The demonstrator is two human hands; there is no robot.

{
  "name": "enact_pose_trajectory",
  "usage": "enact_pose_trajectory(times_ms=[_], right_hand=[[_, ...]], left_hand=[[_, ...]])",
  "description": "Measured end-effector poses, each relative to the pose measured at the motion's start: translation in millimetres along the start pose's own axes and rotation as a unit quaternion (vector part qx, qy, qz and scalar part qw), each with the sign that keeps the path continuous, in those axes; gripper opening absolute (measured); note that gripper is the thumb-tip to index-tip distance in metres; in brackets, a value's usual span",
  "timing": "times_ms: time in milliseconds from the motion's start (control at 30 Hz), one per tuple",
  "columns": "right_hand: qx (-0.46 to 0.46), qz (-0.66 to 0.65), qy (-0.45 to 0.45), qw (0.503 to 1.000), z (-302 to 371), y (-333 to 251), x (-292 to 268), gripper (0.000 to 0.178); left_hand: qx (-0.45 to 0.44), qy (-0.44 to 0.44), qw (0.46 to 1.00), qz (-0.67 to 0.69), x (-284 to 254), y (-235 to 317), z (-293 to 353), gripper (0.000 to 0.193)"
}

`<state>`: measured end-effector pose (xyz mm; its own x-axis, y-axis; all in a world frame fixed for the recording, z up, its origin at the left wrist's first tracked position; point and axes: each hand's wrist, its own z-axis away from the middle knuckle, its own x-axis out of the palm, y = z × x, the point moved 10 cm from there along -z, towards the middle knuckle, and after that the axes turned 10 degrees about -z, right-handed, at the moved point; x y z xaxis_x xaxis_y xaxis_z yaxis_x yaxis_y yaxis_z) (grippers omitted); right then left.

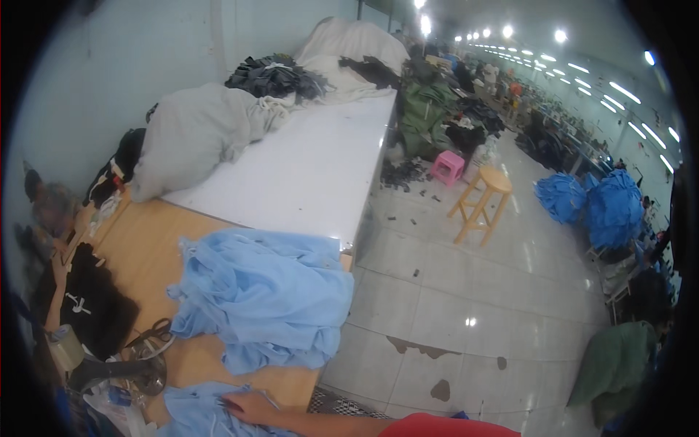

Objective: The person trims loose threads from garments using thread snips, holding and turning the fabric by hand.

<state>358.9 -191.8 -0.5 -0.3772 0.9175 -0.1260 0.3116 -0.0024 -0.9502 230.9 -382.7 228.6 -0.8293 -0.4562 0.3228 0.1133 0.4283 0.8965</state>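
Down low, right hand (251,408) lies flat, grip wide, on light blue cloth (200,415)

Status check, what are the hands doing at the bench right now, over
One hand, side unclear, flat on light blue fabric at wooden table edge. Other hand out of view. Blue garment pile just beyond; scissors to its left.

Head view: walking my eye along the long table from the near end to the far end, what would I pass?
Hand on light blue cloth → crumpled light blue fabric pile → bare white tabletop → grey fabric heap → dark grey garment pile → cream-white fabric mound.
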Motion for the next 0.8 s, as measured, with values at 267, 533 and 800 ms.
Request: enact_pose_trajectory(times_ms=[267, 533, 800], right_hand=[[0.011, -0.01, 0.02, 1.0, 6, 0, -8, 0.031], [0.01, 0.031, 0.022, 0.999, 3, -14, -10, 0.031], [0.004, 0.048, 0.026, 0.999, -3, -8, -8, 0.031]], left_hand=[[0.001, 0.004, 0.998, -0.06, 4, 9, 13, 0.032], [-0.065, 0.208, 0.976, 0.015, -14, 33, 8, 0.013], [0.287, 0.114, 0.951, -0.012, -8, 114, 6, 0.01]])
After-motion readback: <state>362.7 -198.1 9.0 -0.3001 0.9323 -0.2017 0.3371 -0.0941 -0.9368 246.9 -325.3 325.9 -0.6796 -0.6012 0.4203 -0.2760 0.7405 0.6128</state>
